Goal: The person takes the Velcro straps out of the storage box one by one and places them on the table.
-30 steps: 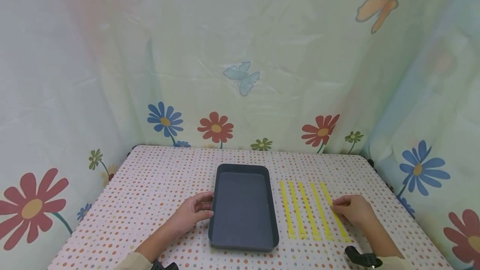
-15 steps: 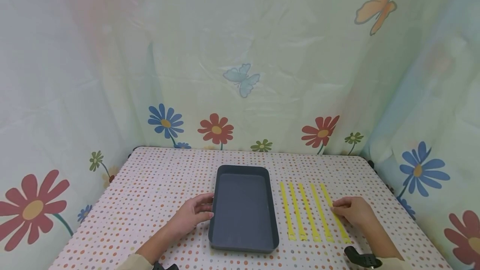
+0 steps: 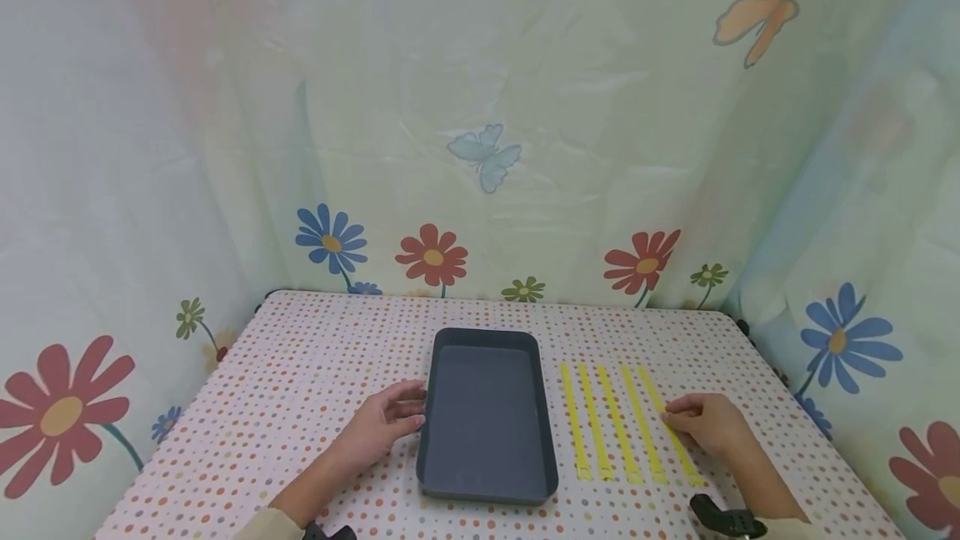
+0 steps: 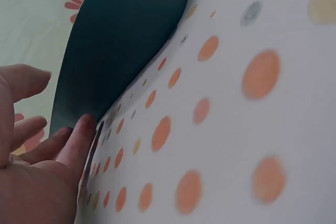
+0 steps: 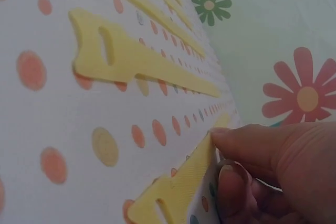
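Note:
A dark grey rectangular tray [image 3: 487, 423] lies on the dotted tabletop. My left hand [image 3: 386, 423] is at its left side with loosely bent fingers, the fingertips right at the outer wall [image 4: 121, 30]. Several yellow hook-and-loop cable ties [image 3: 617, 427], each with a slotted head at the near end, lie side by side right of the tray. With thumb and index finger, my right hand [image 3: 705, 423] pinches the edge of the rightmost cable tie [image 5: 178, 187] partway along its length. That tie slants more than the others, its slotted head [image 5: 157, 203] toward me.
A white cloth with coloured dots [image 3: 337, 357] covers the table. Curtains printed with flowers and butterflies [image 3: 487, 157] hang behind the table and along both sides. Black bands [image 3: 727, 517] sit on the wrists.
The rightmost cable tie's far end has shifted slightly left, so it slants a little more. Both hands stay in nearly the same places, and the tray has not moved.

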Demonstrator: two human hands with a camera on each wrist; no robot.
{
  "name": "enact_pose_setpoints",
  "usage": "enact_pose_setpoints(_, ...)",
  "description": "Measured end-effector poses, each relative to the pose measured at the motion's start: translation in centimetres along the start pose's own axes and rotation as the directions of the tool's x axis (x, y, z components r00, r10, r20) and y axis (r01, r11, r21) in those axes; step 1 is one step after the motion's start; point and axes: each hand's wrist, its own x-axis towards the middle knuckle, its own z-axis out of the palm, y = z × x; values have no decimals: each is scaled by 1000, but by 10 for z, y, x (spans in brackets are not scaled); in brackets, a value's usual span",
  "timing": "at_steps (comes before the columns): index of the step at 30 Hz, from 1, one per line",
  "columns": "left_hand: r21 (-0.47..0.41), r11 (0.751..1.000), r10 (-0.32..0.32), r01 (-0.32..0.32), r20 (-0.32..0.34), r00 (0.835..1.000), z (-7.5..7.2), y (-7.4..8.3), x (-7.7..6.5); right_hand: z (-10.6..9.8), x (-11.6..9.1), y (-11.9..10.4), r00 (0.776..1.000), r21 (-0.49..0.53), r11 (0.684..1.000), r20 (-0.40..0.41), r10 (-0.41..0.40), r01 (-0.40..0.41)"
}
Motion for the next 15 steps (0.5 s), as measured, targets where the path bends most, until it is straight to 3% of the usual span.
enact_pose_setpoints(3, 44, 999, 20, -18, -53, 998, -7, 2, 1, -1, -2, 0, 1000, 1, 1000, -1, -24, 24)
enact_pose_setpoints(8, 161, 986, 57, -31, -153, 987, -25, 1, 2, -3, -2, 0, 1000, 29, 1000, -20, 2, -2)
enact_pose_setpoints(11, 293, 955, 98, -36, -200, 975, -41, 1, 4, -8, 0, 0, 1000, 48, 999, -26, -7, 8)
enact_pose_setpoints(15, 445, 895, 156, -32, -245, 957, -69, 3, 6, -19, 2, 0, 991, -28, 994, -83, -104, 102)
